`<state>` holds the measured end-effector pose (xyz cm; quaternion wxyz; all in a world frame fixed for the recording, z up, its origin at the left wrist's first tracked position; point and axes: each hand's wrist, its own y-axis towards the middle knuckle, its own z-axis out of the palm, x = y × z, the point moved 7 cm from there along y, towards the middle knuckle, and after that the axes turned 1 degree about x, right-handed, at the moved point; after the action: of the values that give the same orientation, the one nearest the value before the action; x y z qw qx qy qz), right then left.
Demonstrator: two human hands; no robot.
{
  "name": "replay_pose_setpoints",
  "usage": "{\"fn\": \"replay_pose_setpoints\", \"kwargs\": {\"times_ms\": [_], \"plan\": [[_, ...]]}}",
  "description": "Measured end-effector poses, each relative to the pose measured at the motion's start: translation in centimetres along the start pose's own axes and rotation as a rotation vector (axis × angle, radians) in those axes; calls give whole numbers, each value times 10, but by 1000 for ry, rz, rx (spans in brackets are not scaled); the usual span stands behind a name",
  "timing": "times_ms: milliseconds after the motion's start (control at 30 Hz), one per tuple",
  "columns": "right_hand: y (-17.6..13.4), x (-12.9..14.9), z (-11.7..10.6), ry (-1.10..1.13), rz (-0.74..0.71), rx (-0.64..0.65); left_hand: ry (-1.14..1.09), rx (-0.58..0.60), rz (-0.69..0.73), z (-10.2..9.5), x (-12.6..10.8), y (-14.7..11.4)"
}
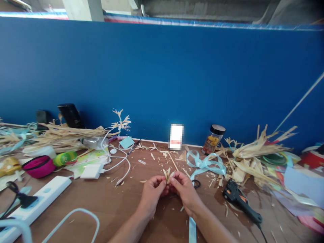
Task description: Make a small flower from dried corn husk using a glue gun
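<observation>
Between my two hands, above the middle of the brown table, is a small flower of dried husk (167, 174) with pale pointed petals. My left hand (154, 189) pinches its base from the left, thumb against the fingers. On the other side my right hand (182, 187) grips it between thumb and fingers near the petals. Light blue ribbon (205, 163) lies looped behind my right hand, and a length of it runs under my right forearm. Beside that hand rests a black ring (196, 184), partly hidden, probably the handle of something.
A black glue gun (240, 200) lies at the right, before heaped dried husks (263, 148). A lidded jar (214, 139) leans by the blue partition (162, 74). On the left are a white power strip (37, 202), a white charger (91, 171) with cable and a finished husk flower stem (121, 121).
</observation>
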<state>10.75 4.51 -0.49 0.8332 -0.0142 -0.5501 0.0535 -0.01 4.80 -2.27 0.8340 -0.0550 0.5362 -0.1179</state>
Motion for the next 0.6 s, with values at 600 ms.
{"fn": "replay_pose_setpoints", "kwargs": {"times_ms": [600], "plan": [[-1, 0, -5, -60, -66, -51, -39, 6, -6, 2, -3, -3]]}}
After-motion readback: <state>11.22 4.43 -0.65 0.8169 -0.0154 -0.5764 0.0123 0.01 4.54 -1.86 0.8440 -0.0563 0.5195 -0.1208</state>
